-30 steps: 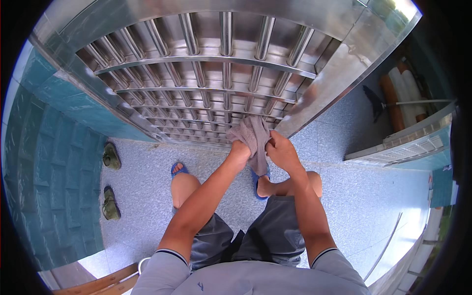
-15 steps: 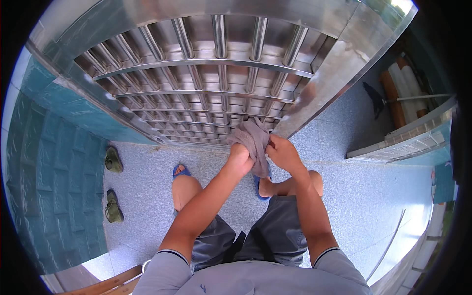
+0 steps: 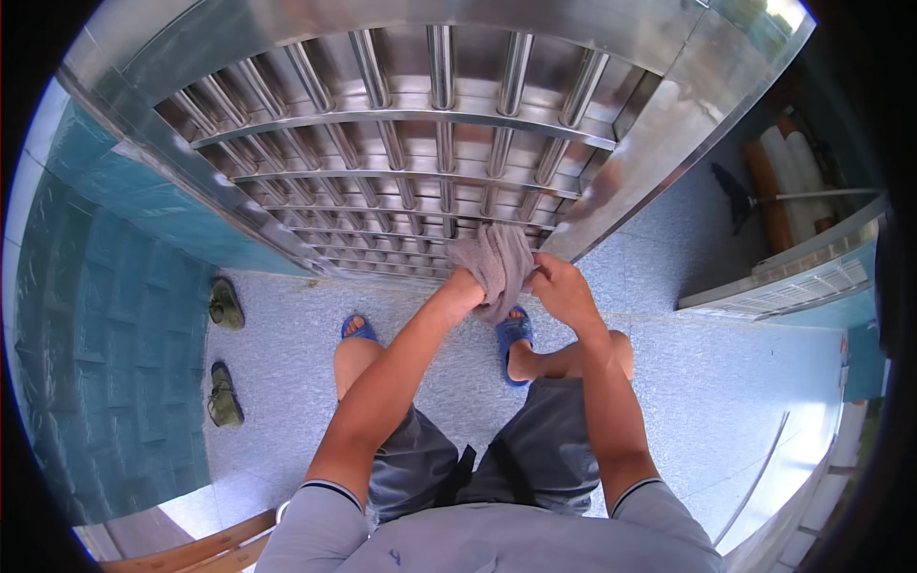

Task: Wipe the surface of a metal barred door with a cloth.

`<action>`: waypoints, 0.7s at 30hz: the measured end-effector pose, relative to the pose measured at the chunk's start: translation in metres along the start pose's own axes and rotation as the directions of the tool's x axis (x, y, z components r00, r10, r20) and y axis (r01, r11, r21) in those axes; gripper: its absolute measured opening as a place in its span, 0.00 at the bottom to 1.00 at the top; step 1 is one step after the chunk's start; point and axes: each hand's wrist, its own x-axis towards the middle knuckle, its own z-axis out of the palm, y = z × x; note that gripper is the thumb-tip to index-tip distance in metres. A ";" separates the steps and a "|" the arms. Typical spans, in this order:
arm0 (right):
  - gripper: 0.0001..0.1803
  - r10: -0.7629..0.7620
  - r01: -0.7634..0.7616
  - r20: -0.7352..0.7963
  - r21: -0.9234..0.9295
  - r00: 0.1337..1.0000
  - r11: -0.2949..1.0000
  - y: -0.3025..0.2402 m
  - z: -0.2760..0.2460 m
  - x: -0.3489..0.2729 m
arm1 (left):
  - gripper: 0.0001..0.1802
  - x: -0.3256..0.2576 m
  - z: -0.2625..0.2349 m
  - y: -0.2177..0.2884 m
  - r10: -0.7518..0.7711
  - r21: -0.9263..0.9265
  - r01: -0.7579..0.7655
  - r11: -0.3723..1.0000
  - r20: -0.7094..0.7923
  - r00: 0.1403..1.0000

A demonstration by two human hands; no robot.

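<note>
A crumpled mauve-grey cloth is bunched between my two hands, low in front of a shiny metal door with rows of bars. My left hand is closed on the cloth's left side, its fingers mostly hidden in the folds. At the other side, my right hand pinches the cloth's edge between thumb and fingers. Part of the cloth hangs below the hands, above my right foot in its blue slipper.
Two green shoes stand by the teal tiled wall on the left. Rolled items and a dark mop-like tool lie beyond the door at right. A wooden bench sits at lower left. The floor is speckled grey.
The cloth has been gathered up, its hanging end now shorter and uncovering more of the right slipper. My right hand has shifted slightly to the right.
</note>
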 end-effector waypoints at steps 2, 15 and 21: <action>0.15 -0.002 0.002 0.005 0.026 1.000 1.000 -0.013 0.003 0.000 | 0.13 0.027 -0.041 -0.030 0.490 0.855 -0.509 0.103 0.402 0.774; 0.15 0.077 -0.158 0.225 0.372 0.971 0.915 0.004 0.003 0.002 | 0.16 -0.041 -0.003 -0.036 -0.196 -0.194 0.220 0.956 0.136 0.971; 0.13 0.074 -0.050 -0.021 0.559 0.997 0.828 0.010 0.005 0.005 | 0.20 -0.037 -0.017 -0.044 -0.233 -0.529 0.189 0.827 -0.017 0.972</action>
